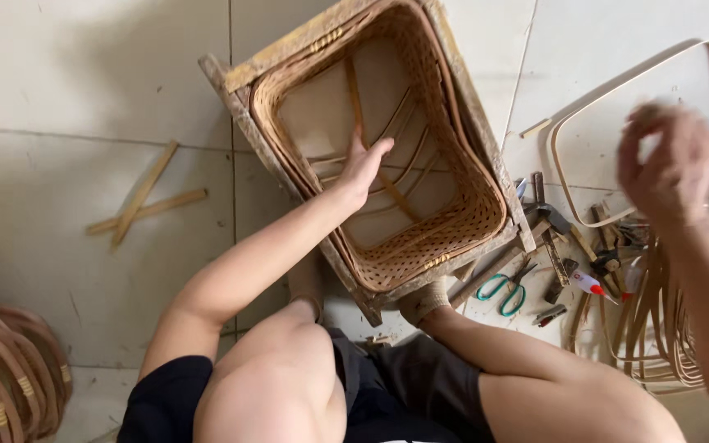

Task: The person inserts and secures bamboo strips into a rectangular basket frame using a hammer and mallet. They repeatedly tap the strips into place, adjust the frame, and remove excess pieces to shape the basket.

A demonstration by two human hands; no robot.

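My left grip (363,164) lies open, fingers flat inside the woven rattan basket (461,221). My right grip (670,164), at three o'clock, is blurred; its state I cannot tell.

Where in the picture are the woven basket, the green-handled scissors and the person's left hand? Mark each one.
woven basket (469,215): head view, on its woven right wall.
green-handled scissors (504,292): head view, on the green handle loops.
left hand (364,166): head view, on the back of the hand inside the basket.
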